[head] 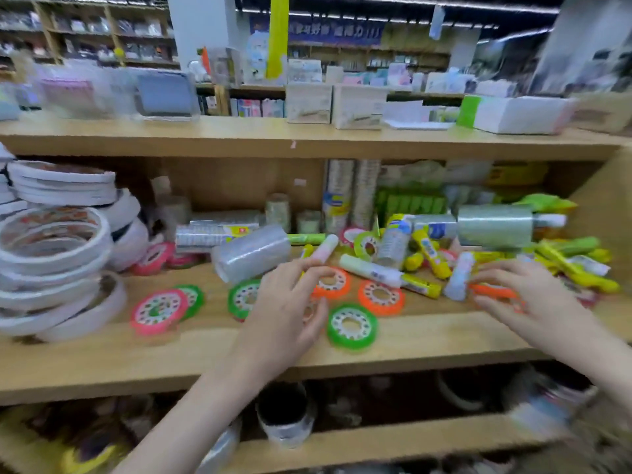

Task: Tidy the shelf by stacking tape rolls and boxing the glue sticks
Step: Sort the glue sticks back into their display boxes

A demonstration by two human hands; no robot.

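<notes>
Shelf (410,340) | left hand (290,302) fingers loosely spread over orange tape roll (333,285) | right hand (523,295) pinching another orange roll (492,290); motion blur.

Wooden shelf (410,340), strewn with flat coloured tape rolls (352,326), yellow glue sticks (431,254) heaped at right, white tape rings (51,265) stacked at left

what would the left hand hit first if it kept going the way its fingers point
Probably the orange tape roll right under the left hand's fingers. Beyond it lies a pale glue stick, though blur makes depth hard to judge.
</notes>
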